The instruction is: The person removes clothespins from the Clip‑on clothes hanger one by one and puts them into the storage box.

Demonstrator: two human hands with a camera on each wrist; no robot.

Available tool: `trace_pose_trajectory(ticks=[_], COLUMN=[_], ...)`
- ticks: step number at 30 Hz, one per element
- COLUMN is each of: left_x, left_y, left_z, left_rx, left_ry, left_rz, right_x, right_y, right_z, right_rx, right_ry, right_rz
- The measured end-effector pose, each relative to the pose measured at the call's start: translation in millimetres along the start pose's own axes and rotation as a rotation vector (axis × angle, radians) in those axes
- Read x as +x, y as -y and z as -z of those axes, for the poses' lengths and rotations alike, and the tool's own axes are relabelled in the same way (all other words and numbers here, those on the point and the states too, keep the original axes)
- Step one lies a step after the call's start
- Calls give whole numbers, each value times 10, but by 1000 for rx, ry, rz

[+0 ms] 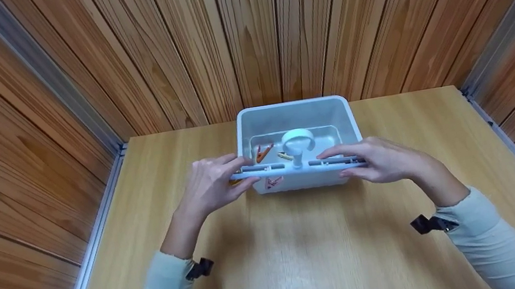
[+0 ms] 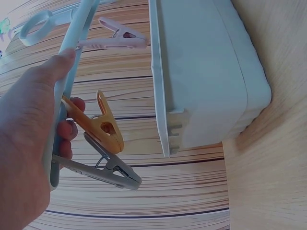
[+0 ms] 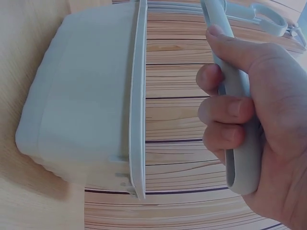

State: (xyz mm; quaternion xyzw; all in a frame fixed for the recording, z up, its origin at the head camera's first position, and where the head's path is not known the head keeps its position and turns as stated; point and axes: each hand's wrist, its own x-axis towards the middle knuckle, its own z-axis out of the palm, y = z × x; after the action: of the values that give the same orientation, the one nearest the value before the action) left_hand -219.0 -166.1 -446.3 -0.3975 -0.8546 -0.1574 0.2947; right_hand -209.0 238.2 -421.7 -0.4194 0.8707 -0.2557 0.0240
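Observation:
A pale blue clip hanger (image 1: 281,172) with a round hook (image 1: 297,134) is held level above the front rim of a plastic bin. My left hand (image 1: 210,184) grips its left end, thumb on one side and fingers curled round the other. The right end is gripped by my right hand (image 1: 380,160). From the hanger's left half hang a pink clothespin (image 2: 115,40), an orange clothespin (image 2: 103,127) and a grey clothespin (image 2: 108,170). No clothespin shows on the right half in the right wrist view.
The pale bin (image 1: 296,113) stands at the table's back edge. Inside lie a red-orange clothespin (image 1: 264,152) and a cream clothespin (image 1: 284,156). Wood-panelled walls (image 1: 248,40) enclose the wooden table (image 1: 294,260) at the back and sides.

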Motion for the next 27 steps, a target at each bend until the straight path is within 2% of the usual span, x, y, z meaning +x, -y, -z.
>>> trace_pose_trajectory(ticks=[9,14,20,27], left_x=[3,26,24,-23], left_y=[-21,-24,33,123], left_z=[5,20,61,110], left_rx=[10,13,-75,-200], left_ry=[15,6,-19,-89], left_rz=[28,52,152,245], right_x=[-1,-29,-95,-183], right_y=[-67,-93,-132,-193], right_z=[-52,-39,-20,-18], right_rx=[-32,-25,-3,44], right_ry=[-32,-46,-68,-102], right_rz=[28,10,-37,-77])
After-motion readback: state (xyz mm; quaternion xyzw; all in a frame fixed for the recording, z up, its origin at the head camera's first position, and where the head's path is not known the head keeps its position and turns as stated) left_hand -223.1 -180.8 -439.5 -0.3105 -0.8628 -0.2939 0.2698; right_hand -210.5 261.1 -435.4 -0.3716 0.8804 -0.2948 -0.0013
